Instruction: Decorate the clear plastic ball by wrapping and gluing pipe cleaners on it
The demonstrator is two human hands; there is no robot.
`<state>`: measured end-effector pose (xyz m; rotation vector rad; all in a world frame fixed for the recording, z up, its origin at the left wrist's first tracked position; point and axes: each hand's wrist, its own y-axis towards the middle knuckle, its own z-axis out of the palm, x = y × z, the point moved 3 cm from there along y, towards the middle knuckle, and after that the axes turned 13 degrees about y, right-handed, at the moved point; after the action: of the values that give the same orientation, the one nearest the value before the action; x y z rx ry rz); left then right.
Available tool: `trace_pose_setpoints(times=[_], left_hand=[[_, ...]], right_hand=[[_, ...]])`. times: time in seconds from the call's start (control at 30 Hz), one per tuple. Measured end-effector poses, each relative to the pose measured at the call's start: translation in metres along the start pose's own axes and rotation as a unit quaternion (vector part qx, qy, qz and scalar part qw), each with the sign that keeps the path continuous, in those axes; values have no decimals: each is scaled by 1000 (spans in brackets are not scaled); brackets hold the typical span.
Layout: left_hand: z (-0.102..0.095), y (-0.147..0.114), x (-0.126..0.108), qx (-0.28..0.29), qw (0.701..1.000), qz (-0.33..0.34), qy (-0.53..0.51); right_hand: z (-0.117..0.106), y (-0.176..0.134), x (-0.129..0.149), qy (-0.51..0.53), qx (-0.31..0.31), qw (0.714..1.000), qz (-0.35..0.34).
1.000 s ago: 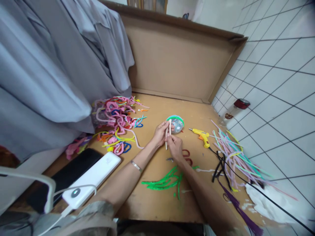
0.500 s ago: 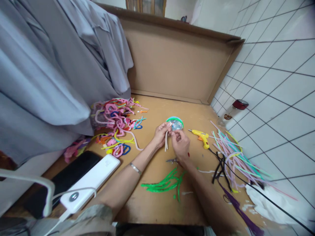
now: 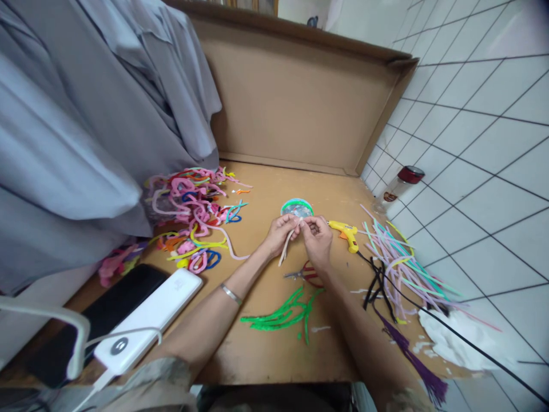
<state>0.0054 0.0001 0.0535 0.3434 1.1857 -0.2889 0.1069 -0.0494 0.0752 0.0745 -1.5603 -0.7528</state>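
Mid-table, my left hand (image 3: 279, 234) pinches several cream-coloured pipe cleaners (image 3: 285, 249), whose loose ends hang down below the fingers. My right hand (image 3: 316, 234) is closed at the upper end of the same bunch, its fingertips meeting those of the left. Just beyond the fingers lies a round tape roll or dish (image 3: 297, 206) with a green rim and a shiny grey centre; the hands cover its near part. Red-handled pliers or cutters (image 3: 305, 274) lie beneath my right wrist. Nearer to me, green pipe cleaners (image 3: 278, 316) are spread on the table.
A yellow glue gun (image 3: 345, 233) lies to the right, its black cord running forward. Pastel pipe cleaners (image 3: 397, 263), a red-lidded jar (image 3: 398, 186) and white tissue (image 3: 454, 337) line the right side. Leftward are a colourful pipe-cleaner heap (image 3: 189, 200) and a white power bank (image 3: 150, 320).
My right hand has moved up so its fingertips meet the left at the top of the cream pipe cleaners. The camera view has shifted slightly, and more of the red-handled tool shows.
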Motion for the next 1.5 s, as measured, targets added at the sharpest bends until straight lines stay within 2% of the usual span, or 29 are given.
trace_pose_setpoints(times=[0.1, 0.37, 0.57, 0.7, 0.83, 0.97, 1.1, 1.27, 1.5], left_hand=[[1, -1, -1, 0, 1000, -6, 13], [2, -3, -4, 2, 997, 33, 75], [2, -2, -2, 16, 999, 7, 44], [3, -1, 0, 58, 997, -40, 33], [5, -3, 4, 123, 988, -79, 52], [8, -7, 8, 170, 976, -113, 80], [11, -10, 12, 206, 965, -141, 81], [13, -12, 13, 246, 955, -158, 57], [17, -17, 12, 275, 943, -174, 63]], right_hand=[[0, 1, 0, -8, 0, 1000, 6], [-2, 3, -5, -2, -17, 1000, 26], [-4, 6, -5, 2, 8, 1000, 27], [-7, 8, -10, -11, 4, 1000, 21], [-15, 13, -20, -6, -41, 999, 33], [-30, 25, -30, 42, -97, 993, 46], [-45, 37, -36, 73, -139, 986, 59], [-52, 42, -40, 118, -175, 974, 80], [-61, 47, -38, 152, -195, 964, 97]])
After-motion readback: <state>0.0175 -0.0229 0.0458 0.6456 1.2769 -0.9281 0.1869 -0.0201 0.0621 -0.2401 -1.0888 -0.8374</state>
